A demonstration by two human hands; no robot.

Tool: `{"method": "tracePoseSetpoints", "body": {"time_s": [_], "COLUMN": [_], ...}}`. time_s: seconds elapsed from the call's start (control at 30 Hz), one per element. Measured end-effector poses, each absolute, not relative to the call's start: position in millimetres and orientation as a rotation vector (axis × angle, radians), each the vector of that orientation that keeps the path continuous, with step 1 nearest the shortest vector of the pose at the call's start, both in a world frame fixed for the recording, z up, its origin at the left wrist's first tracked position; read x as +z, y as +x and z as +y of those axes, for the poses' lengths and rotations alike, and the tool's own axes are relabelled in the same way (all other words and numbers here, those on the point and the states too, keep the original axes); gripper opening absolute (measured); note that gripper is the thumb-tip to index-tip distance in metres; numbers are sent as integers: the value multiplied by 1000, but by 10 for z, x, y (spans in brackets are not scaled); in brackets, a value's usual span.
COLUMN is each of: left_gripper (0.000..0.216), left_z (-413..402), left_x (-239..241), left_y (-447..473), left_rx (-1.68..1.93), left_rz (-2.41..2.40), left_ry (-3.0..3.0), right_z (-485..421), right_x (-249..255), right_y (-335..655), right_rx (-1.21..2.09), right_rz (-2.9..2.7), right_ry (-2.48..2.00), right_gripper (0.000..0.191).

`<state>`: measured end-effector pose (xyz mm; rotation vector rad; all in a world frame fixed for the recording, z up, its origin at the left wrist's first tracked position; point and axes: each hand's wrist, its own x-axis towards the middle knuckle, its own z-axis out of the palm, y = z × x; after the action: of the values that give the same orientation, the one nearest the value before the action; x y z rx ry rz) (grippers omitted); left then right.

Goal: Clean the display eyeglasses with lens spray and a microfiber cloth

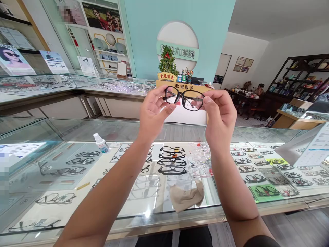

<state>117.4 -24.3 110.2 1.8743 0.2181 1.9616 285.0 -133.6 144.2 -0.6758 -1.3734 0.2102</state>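
Observation:
A pair of black-framed eyeglasses is held up above the glass display case, lenses upright. My left hand grips the frame's left side, its thumb below the left lens. At the right side of the frame, my right hand pinches the edge between thumb and fingers. Both temples seem to point away behind the lenses, partly hidden by them. Below, on the glass top, lies a crumpled beige cloth. A white spray bottle stands to the left of my left forearm.
Several rows of eyeglasses lie in the glass display case. A white sign stand is at the right. Beyond are another glass counter and a service desk with a green plant.

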Motion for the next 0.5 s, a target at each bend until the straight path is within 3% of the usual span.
{"method": "tracePoseSetpoints", "body": {"time_s": [0.3, 0.5], "left_gripper": [61, 64], "left_z": [-291, -454], "left_x": [1166, 1227], "left_y": [1076, 1070], "left_rx": [1849, 1838], "left_rz": [270, 300], "left_ry": [1927, 2055], "right_z": [-1287, -1312], "right_x": [1470, 1509], "right_y": [2992, 3066], "right_rx": [221, 106], "right_rz": [-1443, -1493], "right_ry": [-790, -804], "right_gripper": [26, 14]}}
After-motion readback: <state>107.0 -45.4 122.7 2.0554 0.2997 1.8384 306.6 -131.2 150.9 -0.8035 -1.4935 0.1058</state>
